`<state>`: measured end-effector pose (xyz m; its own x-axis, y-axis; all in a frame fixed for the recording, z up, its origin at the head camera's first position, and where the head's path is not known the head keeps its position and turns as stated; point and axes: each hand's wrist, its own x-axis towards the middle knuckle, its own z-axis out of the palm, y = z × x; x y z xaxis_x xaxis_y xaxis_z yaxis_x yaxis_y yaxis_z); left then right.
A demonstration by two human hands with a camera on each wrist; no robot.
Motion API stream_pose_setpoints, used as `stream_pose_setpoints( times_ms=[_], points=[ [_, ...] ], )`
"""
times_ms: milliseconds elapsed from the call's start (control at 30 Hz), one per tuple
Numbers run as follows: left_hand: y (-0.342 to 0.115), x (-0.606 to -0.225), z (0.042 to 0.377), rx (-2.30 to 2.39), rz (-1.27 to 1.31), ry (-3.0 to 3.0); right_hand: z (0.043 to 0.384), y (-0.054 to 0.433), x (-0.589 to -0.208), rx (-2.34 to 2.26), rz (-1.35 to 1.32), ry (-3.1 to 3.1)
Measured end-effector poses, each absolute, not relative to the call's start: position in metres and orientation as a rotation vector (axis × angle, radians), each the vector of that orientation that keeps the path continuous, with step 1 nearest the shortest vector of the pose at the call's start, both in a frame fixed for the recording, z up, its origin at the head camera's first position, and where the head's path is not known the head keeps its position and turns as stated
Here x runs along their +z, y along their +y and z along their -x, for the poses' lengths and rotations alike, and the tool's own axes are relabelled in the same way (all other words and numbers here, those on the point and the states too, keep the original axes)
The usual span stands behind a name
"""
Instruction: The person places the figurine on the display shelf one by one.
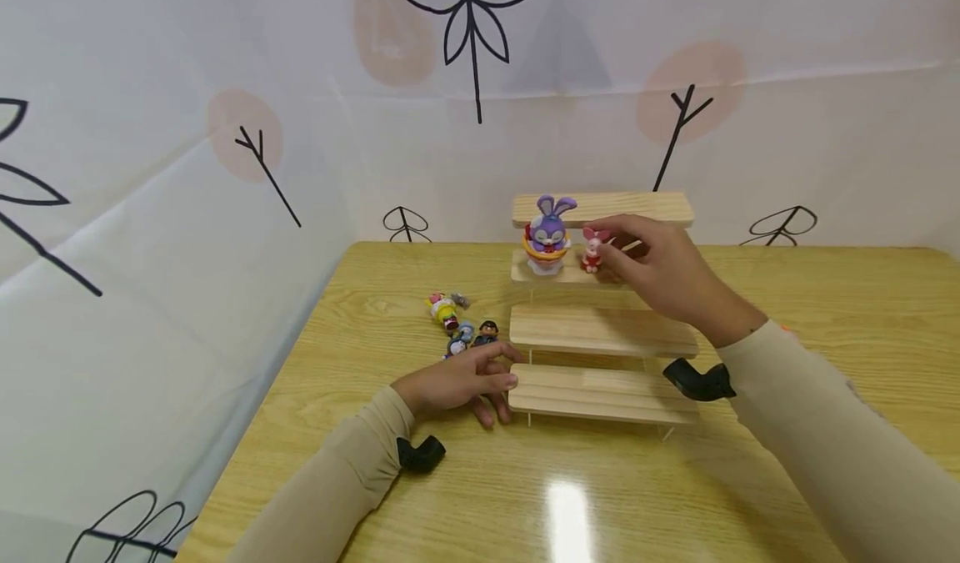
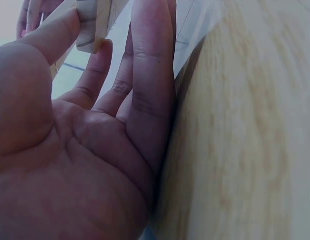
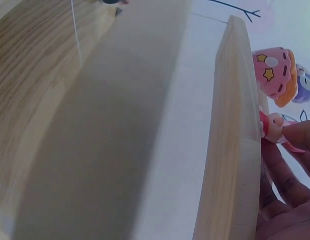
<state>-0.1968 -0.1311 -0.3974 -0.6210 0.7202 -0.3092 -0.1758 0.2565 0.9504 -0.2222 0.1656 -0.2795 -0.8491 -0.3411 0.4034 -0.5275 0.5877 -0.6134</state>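
Note:
My right hand [image 1: 660, 263] pinches a small pink pig figurine [image 1: 592, 252] in a red outfit between thumb and finger. The pig stands on the second step from the top of a tiered wooden display stand [image 1: 600, 329]. Left of it on that step sits a purple rabbit figurine [image 1: 548, 231] in a cup; its pink, starred cup [image 3: 274, 74] shows in the right wrist view. My left hand [image 1: 457, 379] holds the left end of the lowest step [image 1: 600, 394], thumb on one face and a finger on the other, as the left wrist view shows [image 2: 92, 25].
Several small figurines [image 1: 453, 321] lie in a group on the wooden table [image 1: 360, 296], left of the stand and just behind my left hand. A patterned white cloth [image 1: 570, 129] hangs behind the table. Something orange [image 1: 786, 329] is partly hidden behind my right sleeve.

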Motion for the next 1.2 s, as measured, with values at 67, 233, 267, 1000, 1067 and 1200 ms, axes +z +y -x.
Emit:
stream_pose_setpoints(
  times_ms=[67, 233, 267, 1000, 1067, 1200],
  points=[
    [-0.131, -0.397, 0.196, 1.466, -0.503, 1.762, 0.222, 0.166, -0.279, 1.127, -0.719, -2.584],
    [-0.131, -0.398, 0.197, 1.465, -0.502, 1.764, 0.219, 0.169, -0.278, 1.150, -0.694, -2.610],
    [-0.131, -0.398, 0.197, 1.465, -0.503, 1.763, 0.218, 0.170, -0.278, 1.150, -0.689, -2.613],
    [-0.130, -0.400, 0.198, 1.456, -0.511, 1.769, 0.176, 0.216, -0.295, 0.954, -0.643, -2.261],
    [-0.130, -0.400, 0.198, 1.457, -0.500, 1.772, 0.172, 0.220, -0.297, 0.951, -0.630, -2.256],
    [-0.131, -0.401, 0.196, 1.464, -0.499, 1.775, 0.164, 0.229, -0.300, 0.962, -0.614, -2.243]
  ],
)
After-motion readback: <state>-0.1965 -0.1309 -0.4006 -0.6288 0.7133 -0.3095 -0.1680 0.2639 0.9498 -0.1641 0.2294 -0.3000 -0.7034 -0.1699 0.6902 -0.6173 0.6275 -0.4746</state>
